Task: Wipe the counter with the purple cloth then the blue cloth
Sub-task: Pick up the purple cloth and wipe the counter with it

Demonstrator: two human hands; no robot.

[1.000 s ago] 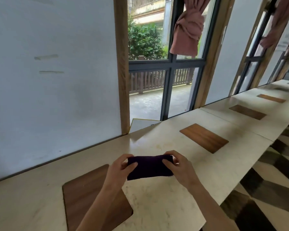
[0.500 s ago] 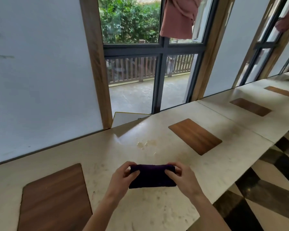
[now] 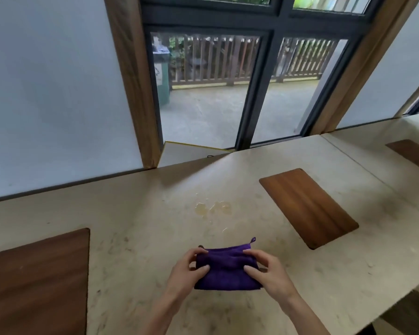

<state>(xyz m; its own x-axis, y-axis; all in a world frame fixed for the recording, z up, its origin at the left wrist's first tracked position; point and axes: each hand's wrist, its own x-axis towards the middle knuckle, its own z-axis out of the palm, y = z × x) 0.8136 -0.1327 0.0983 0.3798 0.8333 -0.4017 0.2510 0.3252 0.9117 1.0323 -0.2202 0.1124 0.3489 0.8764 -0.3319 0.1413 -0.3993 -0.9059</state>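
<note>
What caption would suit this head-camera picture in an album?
Both hands, left and right, hold a folded purple cloth above a pale counter, near a small spill.

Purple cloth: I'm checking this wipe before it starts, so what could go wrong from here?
The purple cloth is bunched between the left hand and right hand, short of the spill; a small folded pad may just smear it. No blue cloth is in view, so the second wipe may stall.
</note>
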